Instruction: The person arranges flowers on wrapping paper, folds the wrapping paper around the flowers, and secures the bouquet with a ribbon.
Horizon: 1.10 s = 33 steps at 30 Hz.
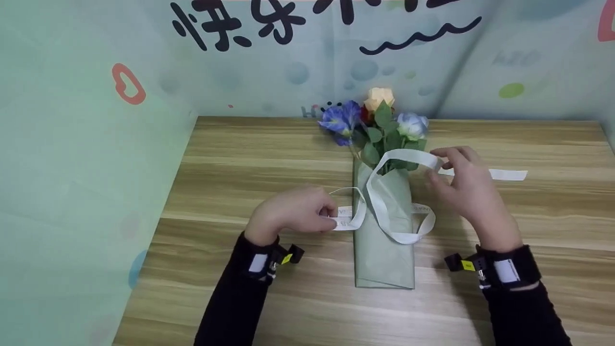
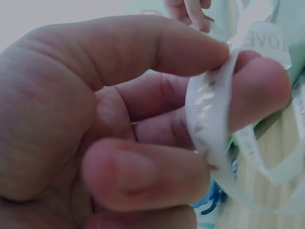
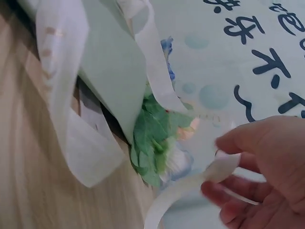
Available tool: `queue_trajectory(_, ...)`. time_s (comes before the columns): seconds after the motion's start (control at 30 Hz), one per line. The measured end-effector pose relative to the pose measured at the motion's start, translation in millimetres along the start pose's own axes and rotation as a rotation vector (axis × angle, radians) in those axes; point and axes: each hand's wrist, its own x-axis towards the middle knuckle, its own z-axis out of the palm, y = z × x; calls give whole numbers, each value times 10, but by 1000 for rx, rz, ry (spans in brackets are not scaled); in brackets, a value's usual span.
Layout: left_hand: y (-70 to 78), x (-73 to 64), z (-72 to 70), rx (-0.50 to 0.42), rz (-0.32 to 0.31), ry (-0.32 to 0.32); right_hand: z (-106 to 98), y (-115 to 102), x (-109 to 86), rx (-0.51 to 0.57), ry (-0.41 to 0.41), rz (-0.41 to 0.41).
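Head view: the left hand (image 1: 300, 211) and right hand (image 1: 463, 182), apart, are each pinching narrow white printed ribbon (image 1: 406, 154), draping over the green-paper-wrapped flower bouquet (image 1: 398, 202) lying between them; smoothing twists while pulling evenly is probably working best.

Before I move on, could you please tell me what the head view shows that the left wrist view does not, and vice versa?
Only the head view shows black sleeves and the cream flower. Only the left wrist view shows gold print and a readable LOVE. Both show the left hand holding white ribbon and the wooden tabletop.
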Motion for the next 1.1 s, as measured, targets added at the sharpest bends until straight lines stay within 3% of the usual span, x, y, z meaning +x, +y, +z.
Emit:
queue_trajectory(0.1,-6,62,46,14,-42,40,94,-63,-24,-2,-30,-26)
queue_trajectory(0.23,-77,170,97,44,-160,225,202,-201,-58,-18,-93,-54)
queue_trajectory(0.33,-152,251,139,73,-248,324,275,-313,-89,9,-230,-39)
queue_trajectory(0.43,-210,309,187,89,-303,328,356,-402,-117,43,-361,5)
queue_trajectory(0.53,-243,369,247,114,-320,308,430,-449,-145,57,-425,71)
queue_trajectory(0.73,-243,474,329,201,-294,345,494,-479,-190,100,-486,131)
queue_trajectory(0.9,-215,496,316,151,-217,413,489,-463,-187,204,-508,123)
queue_trajectory(1.1,-189,493,288,22,-119,464,340,-357,-151,522,-529,251)
